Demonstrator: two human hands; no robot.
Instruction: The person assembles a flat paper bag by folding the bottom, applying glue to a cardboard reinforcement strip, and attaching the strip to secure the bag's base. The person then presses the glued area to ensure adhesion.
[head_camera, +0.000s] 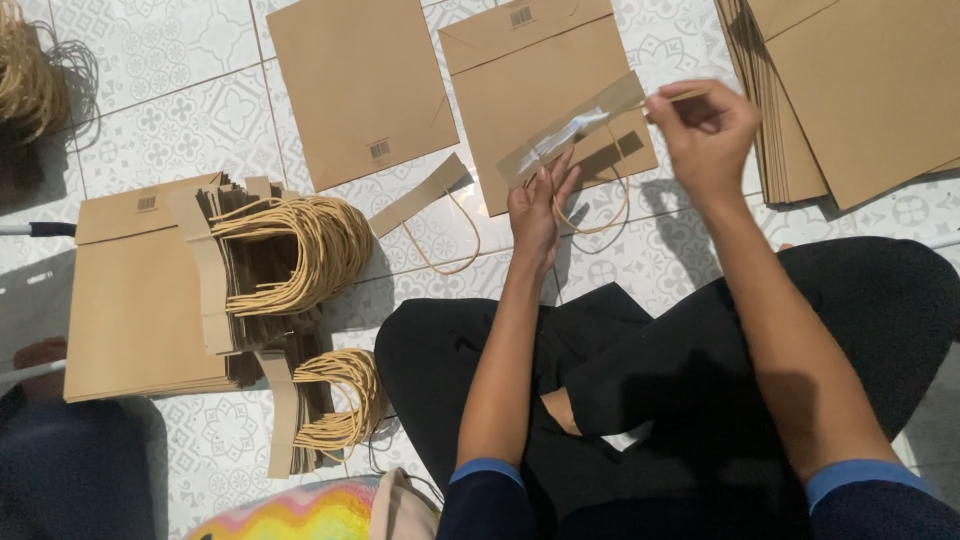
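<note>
My left hand (538, 205) and my right hand (705, 130) hold a brown paper strip (572, 130) with a shiny tape backing between them, above the floor. The left hand pinches its lower left end; the right hand grips its upper right end. A twisted paper cord loop (592, 215) hangs from the strip below the hands. Under the strip lies a flat brown paper bag (520, 70). Another strip with a cord handle (428, 205) lies on the tiles just left of my left hand.
A second flat bag (360, 85) lies at top centre. Piles of cord handles on strips (295, 250) (335, 400) rest by a bag stack (130, 300) at left. More bags (850, 90) are stacked at top right. My crossed legs (660, 380) fill the lower middle.
</note>
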